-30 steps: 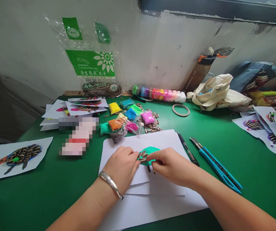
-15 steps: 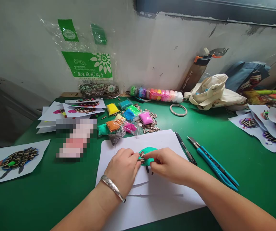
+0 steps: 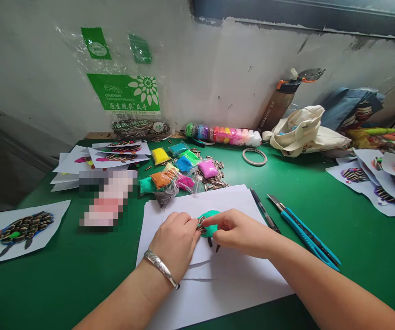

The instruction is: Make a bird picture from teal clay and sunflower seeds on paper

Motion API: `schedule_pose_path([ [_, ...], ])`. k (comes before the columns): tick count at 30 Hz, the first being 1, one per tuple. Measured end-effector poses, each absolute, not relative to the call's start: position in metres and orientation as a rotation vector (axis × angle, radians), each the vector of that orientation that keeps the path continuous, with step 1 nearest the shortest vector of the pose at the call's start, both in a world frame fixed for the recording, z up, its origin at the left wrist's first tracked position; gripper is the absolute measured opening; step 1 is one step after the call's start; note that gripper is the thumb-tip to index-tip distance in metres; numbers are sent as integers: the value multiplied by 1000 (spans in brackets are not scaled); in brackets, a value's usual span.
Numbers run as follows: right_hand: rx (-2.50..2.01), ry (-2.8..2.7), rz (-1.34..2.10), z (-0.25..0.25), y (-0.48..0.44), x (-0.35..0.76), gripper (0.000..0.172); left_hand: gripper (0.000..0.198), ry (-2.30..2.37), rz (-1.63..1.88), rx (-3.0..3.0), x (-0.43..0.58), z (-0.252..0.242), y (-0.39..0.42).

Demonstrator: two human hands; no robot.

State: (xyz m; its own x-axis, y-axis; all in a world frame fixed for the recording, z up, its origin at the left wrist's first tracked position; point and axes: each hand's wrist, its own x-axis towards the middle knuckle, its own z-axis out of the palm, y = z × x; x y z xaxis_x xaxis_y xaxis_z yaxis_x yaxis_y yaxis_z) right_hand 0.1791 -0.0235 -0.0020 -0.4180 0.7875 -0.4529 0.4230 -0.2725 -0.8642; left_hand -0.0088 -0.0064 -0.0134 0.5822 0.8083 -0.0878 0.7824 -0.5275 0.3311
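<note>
A flattened teal clay shape [image 3: 211, 220] lies on white paper [image 3: 197, 298] in front of me, with several striped sunflower seeds [image 3: 202, 224] at its left side and dark thin strips [image 3: 217, 248] below. My left hand [image 3: 178, 238], with a silver bangle at the wrist, rests on the paper. Its fingers are curled together and their tips meet the left edge of the seeds; whatever they pinch is hidden. Over the clay, my right hand [image 3: 238, 233] bends its index finger onto the seeds. A gap separates that finger from the thumb.
A pen [image 3: 264, 210] and a blue utility knife [image 3: 303, 233] with exposed blade lie right of the paper. Behind are colored clay packets [image 3: 163, 178], loose seeds [image 3: 218, 181] and a tape ring [image 3: 254, 156]. Seed-decorated pictures [image 3: 25, 229] lie at both sides.
My right hand has shifted very slightly, its index finger still at the seeds. My left hand stays in place. The whole view has moved a little.
</note>
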Motion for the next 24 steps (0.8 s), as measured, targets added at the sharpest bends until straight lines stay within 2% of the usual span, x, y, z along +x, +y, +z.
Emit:
schedule_pose_path([
  [16, -1466, -1706, 1659, 3, -23, 183, 27, 23, 1268, 164, 2472, -11, -15, -5],
  [21, -1581, -1657, 1471, 4, -26, 186, 15, 24, 1254, 173, 2454, -14, -17, -3],
  [24, -1602, -1688, 1315, -5, -30, 182, 15, 23, 1267, 184, 2459, -13, -17, -3],
])
